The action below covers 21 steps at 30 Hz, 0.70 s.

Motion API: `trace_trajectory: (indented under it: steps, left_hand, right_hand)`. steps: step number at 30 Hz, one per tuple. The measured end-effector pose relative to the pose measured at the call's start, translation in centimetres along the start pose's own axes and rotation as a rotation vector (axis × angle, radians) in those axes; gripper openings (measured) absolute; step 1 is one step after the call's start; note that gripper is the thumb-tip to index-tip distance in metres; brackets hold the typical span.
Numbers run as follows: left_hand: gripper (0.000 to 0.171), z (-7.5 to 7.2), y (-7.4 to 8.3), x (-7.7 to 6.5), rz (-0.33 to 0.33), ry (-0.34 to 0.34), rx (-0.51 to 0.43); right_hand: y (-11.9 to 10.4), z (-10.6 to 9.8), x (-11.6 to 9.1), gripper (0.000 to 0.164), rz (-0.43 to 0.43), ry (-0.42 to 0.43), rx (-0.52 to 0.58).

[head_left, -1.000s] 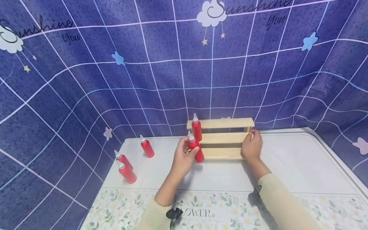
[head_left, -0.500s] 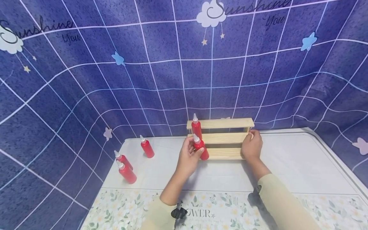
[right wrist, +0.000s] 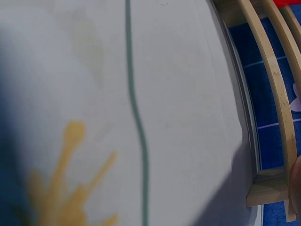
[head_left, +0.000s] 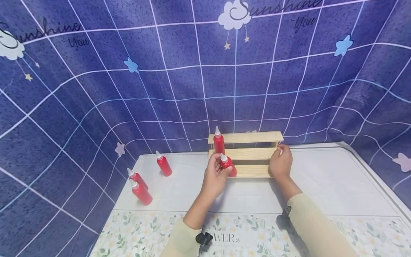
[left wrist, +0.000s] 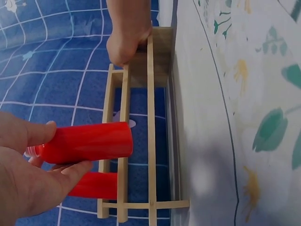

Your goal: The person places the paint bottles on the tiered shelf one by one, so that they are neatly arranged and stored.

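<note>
My left hand [head_left: 213,180] grips a red squeeze bottle [head_left: 229,166] with a white pointed nozzle, thumb on its near side. The bottle leans slightly in front of the lower left of a small stepped wooden rack [head_left: 250,154]. A second red bottle [head_left: 219,144] stands at the rack's left end, behind the held one. In the left wrist view the held bottle [left wrist: 94,141] overlaps the rack's slats [left wrist: 150,113], its base toward them. My right hand [head_left: 280,162] holds the rack's right end; in the right wrist view only a sliver of a finger [right wrist: 296,188] shows.
Three more red bottles stand at the left of the white table top [head_left: 179,192]: one at the back [head_left: 165,166] and two close together nearer the front [head_left: 142,192]. A blue gridded curtain [head_left: 179,85] rises right behind the rack. A floral mat strip [head_left: 257,232] covers the front.
My left hand has carried the bottle rightward, from the rack's left front corner to in front of its lower slat. The right hand has stayed on the rack's end.
</note>
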<state>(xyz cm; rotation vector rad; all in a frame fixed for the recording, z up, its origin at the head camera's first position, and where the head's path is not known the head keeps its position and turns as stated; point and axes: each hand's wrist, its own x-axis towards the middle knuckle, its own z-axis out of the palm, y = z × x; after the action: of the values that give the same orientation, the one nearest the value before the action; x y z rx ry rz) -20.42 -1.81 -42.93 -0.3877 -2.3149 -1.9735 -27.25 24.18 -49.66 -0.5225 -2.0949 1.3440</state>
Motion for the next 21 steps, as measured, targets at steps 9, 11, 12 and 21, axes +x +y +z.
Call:
trace_trajectory:
  steps: [9,11,12,21]
  left_hand:
    - [0.047,0.7,-0.1,0.2,0.076,0.001,-0.028]
    - [0.047,0.9,-0.1,0.3,0.085,0.001,-0.037]
    - [0.046,1.0,-0.1,0.3,0.091,0.002,-0.037]
    - [0.046,1.5,-0.1,0.3,0.107,0.017,0.002]
  right_hand:
    - [0.0,0.1,0.1,0.036,-0.012,0.008,-0.001]
    - [0.0,0.1,0.1,0.036,-0.013,0.008,0.001]
    - [0.1,0.2,0.1,0.036,-0.014,0.008,0.001]
    - [0.1,0.2,0.0,0.036,-0.01,0.019,-0.008]
